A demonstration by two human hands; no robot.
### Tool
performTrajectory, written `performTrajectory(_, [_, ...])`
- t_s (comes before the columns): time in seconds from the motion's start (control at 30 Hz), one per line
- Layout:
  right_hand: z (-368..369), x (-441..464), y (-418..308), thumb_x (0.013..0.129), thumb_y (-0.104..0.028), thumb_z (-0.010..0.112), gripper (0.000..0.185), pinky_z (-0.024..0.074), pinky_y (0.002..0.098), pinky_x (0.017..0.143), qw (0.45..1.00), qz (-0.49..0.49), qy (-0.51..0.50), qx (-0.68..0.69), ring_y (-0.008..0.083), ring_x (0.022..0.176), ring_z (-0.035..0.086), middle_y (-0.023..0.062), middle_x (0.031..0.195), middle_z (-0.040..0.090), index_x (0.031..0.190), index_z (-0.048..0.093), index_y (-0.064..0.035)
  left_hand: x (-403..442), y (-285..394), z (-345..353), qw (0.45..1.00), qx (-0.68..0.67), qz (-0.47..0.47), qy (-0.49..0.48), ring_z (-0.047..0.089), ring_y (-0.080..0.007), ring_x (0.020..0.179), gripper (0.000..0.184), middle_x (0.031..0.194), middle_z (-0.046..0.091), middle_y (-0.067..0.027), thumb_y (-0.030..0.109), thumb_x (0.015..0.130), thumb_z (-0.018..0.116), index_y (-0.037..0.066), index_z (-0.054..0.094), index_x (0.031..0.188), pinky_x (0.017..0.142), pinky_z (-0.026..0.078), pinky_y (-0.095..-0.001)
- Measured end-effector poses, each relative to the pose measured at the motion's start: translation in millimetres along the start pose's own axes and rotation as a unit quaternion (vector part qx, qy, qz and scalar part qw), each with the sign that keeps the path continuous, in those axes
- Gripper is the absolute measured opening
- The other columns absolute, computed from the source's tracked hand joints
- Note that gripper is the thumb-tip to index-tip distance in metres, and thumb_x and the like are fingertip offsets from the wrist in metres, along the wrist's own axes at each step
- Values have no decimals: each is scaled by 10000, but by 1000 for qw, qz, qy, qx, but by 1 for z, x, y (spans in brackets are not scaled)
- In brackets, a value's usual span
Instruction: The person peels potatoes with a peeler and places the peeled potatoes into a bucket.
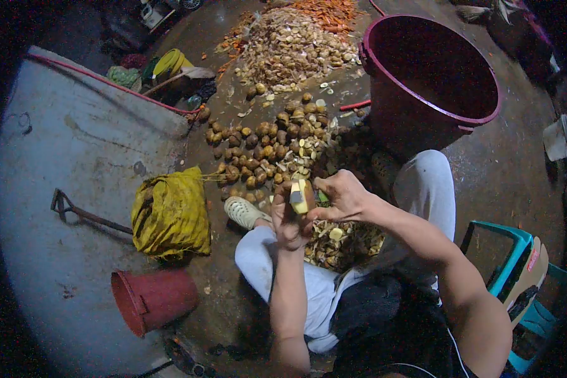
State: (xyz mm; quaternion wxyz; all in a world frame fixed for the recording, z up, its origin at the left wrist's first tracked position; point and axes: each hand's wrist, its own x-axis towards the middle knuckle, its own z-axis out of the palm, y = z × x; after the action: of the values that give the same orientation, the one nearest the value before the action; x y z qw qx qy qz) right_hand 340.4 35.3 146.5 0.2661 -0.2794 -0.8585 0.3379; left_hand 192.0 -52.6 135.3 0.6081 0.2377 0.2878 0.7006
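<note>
Near the centre, my left hand [288, 220] is wrapped round a partly peeled tuber [302, 196] with pale yellow flesh and some brown skin. A dark flat blade lies against its cut face. My right hand [345, 196] is closed just to the right, touching the tuber's side; a small green piece [322, 197] shows between the hands, perhaps part of a tool. Below them, between my legs, lies a heap of peelings [346, 242] with a pale cut piece on it. Whole brown tubers [258, 148] are spread on the floor beyond.
A large maroon tub [400, 113] stands at the upper right. Behind are piles of pale peelings [290, 47] and orange scraps [331, 14]. At left are a yellow sack [171, 214], a red bucket [164, 299] and a long-handled tool [94, 217]. A teal stool [510, 236] stands right.
</note>
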Motion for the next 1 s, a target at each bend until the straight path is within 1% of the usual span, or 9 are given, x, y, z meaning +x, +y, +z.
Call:
performTrajectory(0.07, [-2, -2, -6, 642, -652, 691, 628, 396, 424, 422, 996, -58, 70, -21, 367, 451, 534, 142, 491, 503, 660, 510, -51, 4, -5, 4, 992, 56, 110, -13, 587, -181, 933, 588, 1045, 586, -90, 93, 687, 737, 35, 468, 1206, 833, 479, -286])
performTrajectory(0.2, [-2, 0, -8, 645, -644, 694, 625, 422, 431, 453, 995, -58, 42, -66, 377, 469, 541, 150, 499, 519, 697, 545, -40, 2, -2, 4, 996, -15, 88, 30, 587, -182, 928, 624, 1056, 581, -93, 86, 692, 740, 25, 442, 1236, 827, 483, -285])
performTrajectory(0.27, [2, 5, -7, 612, -660, 707, 675, 452, 429, 497, 996, 40, 38, 65, 377, 497, 557, 164, 519, 538, 749, 577, -13, 0, 2, -5, 997, 33, 65, 6, 587, -191, 950, 659, 1079, 577, -97, 96, 680, 757, 6, 432, 1247, 844, 480, -289])
performTrajectory(0.37, [-13, 7, -13, 560, -687, 720, 770, 473, 424, 536, 997, 66, -41, 31, 373, 524, 574, 196, 544, 545, 794, 587, 33, 0, 7, -1, 994, 78, 73, -35, 586, -197, 971, 717, 1104, 574, -110, 119, 662, 783, -22, 415, 1262, 861, 474, -290])
performTrajectory(0.5, [-13, 6, -14, 529, -693, 739, 788, 449, 420, 516, 999, 6, 3, 48, 357, 491, 543, 200, 525, 512, 728, 547, 46, 3, 5, -10, 991, 89, 76, -64, 584, -191, 974, 745, 1117, 571, -116, 159, 646, 804, -28, 422, 1258, 866, 469, -285])
performTrajectory(0.63, [-9, 4, -10, 520, -702, 737, 781, 430, 418, 490, 997, 48, -36, 52, 349, 475, 531, 197, 502, 488, 683, 525, 32, 3, 6, -6, 991, 100, 66, -67, 614, -206, 956, 784, 1085, 593, -96, 189, 605, 833, -7, 432, 1250, 860, 510, -317])
performTrajectory(0.7, [-9, 2, -11, 549, -709, 715, 749, 412, 407, 462, 999, 32, -23, 32, 336, 448, 520, 179, 486, 480, 650, 503, 2, 3, 2, -4, 988, 88, 100, -81, 573, -183, 998, 684, 1118, 568, -90, 159, 661, 792, 0, 459, 1236, 884, 463, -296])
performTrajectory(0.93, [-9, -1, -17, 706, -657, 634, 636, 419, 414, 427, 997, -31, 34, -59, 345, 437, 537, 142, 464, 488, 601, 482, -48, 6, -2, 0, 984, 90, 147, -43, 542, -204, 1052, 584, 1163, 535, -91, 64, 684, 668, 34, 457, 1228, 919, 444, -329])
performTrajectory(1.0, [-11, 0, -17, 728, -661, 604, 630, 427, 430, 421, 991, -34, 59, -118, 352, 462, 556, 148, 470, 499, 605, 493, -53, 5, -2, 0, 985, 89, 151, -6, 549, -190, 1008, 610, 1132, 545, -79, 136, 663, 741, 52, 472, 1203, 894, 455, -313])
